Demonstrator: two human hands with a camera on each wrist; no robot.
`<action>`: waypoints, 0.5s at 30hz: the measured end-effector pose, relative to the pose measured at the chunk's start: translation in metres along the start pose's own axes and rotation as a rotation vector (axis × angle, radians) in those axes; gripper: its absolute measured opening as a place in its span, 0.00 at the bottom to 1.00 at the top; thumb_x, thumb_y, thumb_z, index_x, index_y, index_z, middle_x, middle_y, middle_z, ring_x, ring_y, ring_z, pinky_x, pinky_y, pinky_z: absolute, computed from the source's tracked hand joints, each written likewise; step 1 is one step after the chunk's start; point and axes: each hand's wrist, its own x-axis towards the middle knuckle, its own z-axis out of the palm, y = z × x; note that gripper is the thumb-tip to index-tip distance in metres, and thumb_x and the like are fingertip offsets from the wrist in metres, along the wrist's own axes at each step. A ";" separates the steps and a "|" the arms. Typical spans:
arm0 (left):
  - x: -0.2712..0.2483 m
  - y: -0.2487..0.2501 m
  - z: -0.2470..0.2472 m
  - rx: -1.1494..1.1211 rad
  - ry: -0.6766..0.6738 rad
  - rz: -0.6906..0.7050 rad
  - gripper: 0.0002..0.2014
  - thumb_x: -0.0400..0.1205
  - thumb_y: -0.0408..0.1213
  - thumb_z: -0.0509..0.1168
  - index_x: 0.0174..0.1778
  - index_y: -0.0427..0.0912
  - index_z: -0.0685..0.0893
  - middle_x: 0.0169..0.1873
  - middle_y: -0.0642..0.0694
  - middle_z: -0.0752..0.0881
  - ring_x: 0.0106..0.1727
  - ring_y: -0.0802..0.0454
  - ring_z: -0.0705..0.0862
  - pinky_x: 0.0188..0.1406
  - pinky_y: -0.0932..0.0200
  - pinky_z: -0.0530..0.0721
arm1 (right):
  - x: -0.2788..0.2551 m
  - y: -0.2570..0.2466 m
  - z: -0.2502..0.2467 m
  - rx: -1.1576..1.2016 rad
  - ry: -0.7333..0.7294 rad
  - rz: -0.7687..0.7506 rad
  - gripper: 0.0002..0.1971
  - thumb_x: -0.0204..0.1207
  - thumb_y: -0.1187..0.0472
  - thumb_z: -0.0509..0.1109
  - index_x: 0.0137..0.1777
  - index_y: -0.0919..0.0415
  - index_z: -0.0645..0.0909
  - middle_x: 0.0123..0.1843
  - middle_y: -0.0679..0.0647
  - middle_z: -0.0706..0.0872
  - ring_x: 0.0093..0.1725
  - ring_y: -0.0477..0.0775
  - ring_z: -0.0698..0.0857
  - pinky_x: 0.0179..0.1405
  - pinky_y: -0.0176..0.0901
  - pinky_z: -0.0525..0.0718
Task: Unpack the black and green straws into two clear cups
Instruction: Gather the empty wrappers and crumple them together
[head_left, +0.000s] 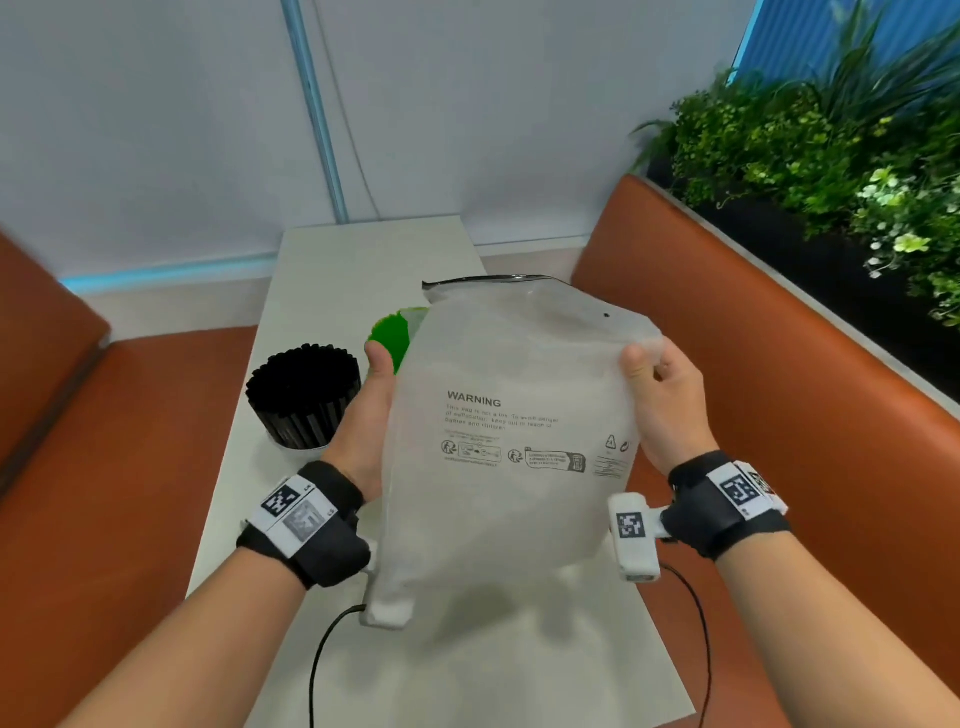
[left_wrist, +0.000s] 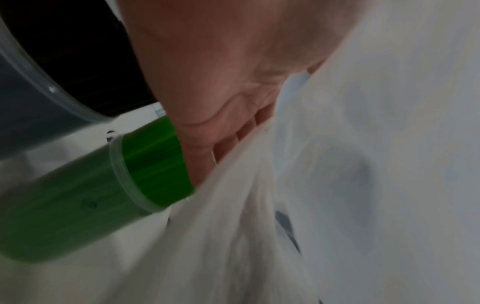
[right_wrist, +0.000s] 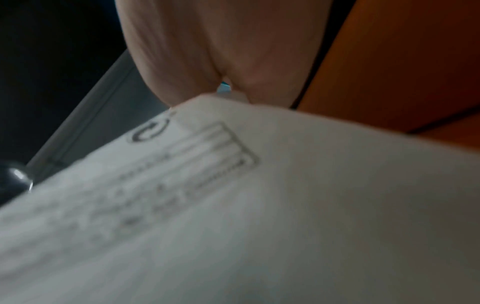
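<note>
Both hands were up on the frosted plastic bag (head_left: 511, 426), held above the white tabletop (head_left: 332, 260). The left hand (head_left: 371, 410) pinched its left edge, thumb on the front; the right hand (head_left: 662, 400) gripped the right edge the same way. Beyond the left hand, the black straws (head_left: 304, 392) stood packed in one clear cup (left_wrist: 39, 90), and the green straws (head_left: 390, 332) filled the second clear cup (left_wrist: 122, 174) just behind the bag.

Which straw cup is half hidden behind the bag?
The green-straw cup, farther back by the left hand's thumb; the bag covers its right side. The black-straw cup stands in full view.
</note>
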 end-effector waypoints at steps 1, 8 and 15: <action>-0.001 0.002 -0.004 0.032 0.025 0.006 0.34 0.81 0.68 0.50 0.54 0.46 0.92 0.48 0.41 0.93 0.50 0.43 0.92 0.43 0.52 0.90 | 0.001 -0.002 0.003 -0.044 -0.004 -0.034 0.09 0.82 0.55 0.68 0.54 0.60 0.83 0.50 0.45 0.90 0.49 0.46 0.89 0.41 0.37 0.87; -0.013 0.009 -0.025 0.531 0.277 0.430 0.12 0.81 0.30 0.71 0.54 0.52 0.87 0.47 0.59 0.92 0.48 0.61 0.91 0.41 0.70 0.85 | 0.013 -0.018 0.025 0.050 -0.281 0.102 0.20 0.80 0.51 0.70 0.71 0.47 0.73 0.63 0.44 0.87 0.61 0.49 0.87 0.53 0.48 0.88; -0.033 0.030 -0.030 0.471 0.335 0.511 0.18 0.76 0.31 0.77 0.59 0.47 0.83 0.49 0.50 0.93 0.50 0.51 0.92 0.43 0.57 0.89 | 0.017 -0.031 0.043 0.190 -0.438 0.132 0.44 0.76 0.75 0.70 0.80 0.33 0.58 0.67 0.57 0.85 0.60 0.65 0.88 0.52 0.60 0.89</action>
